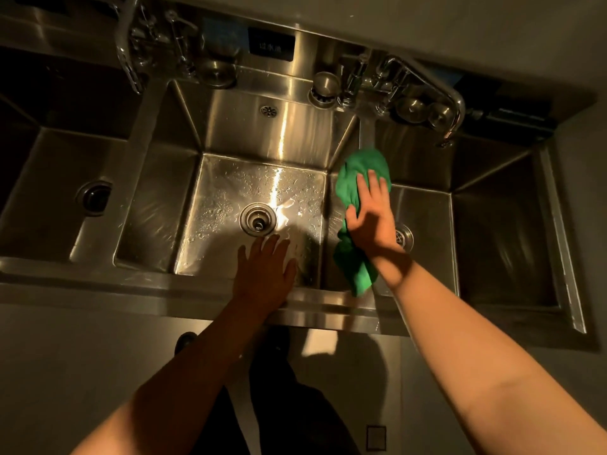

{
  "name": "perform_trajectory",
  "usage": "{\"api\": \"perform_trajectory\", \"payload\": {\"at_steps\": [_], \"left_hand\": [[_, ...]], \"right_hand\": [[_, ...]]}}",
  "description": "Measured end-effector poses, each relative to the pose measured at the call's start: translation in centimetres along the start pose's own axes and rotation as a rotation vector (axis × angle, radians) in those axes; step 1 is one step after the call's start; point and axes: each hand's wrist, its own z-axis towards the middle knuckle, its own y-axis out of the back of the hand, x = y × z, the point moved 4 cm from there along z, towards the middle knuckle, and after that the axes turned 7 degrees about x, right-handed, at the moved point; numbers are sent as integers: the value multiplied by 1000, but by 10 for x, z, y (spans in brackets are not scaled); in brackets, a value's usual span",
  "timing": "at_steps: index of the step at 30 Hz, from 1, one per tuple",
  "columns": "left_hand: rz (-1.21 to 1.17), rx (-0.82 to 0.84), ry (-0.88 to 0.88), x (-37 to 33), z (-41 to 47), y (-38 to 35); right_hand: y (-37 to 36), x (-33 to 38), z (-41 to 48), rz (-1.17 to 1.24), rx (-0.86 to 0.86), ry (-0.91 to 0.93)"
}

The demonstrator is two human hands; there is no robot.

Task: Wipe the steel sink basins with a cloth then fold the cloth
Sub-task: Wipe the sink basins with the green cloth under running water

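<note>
A green cloth is draped over the steel divider between the middle basin and the right basin. My right hand presses flat on the cloth with straight fingers; the cloth's lower end hangs down past my wrist toward the front rim. My left hand hovers open, fingers spread, over the front of the middle basin near its drain. The middle basin's floor is wet with droplets.
A third basin with a drain lies to the left. Taps and pipework run along the back ledge, with round steel plugs beside them. The sink's front rim runs below my hands. My dark trousers and shoes show beneath.
</note>
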Motion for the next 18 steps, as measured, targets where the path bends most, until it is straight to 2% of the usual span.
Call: {"api": "perform_trajectory", "payload": {"at_steps": [4,11,15,18], "left_hand": [[-6,11,-15,-2,-4,4],[24,-2,-57,19,-16,14],[58,-23,-62,52,-26,33],[43,-110,-53,84,-36,61]], "right_hand": [[1,10,-55,17,6,-1],[9,44,-120,110,-117,-131],[-1,54,-114,156,-3,-124],[-3,86,-112,332,-170,-163]]}}
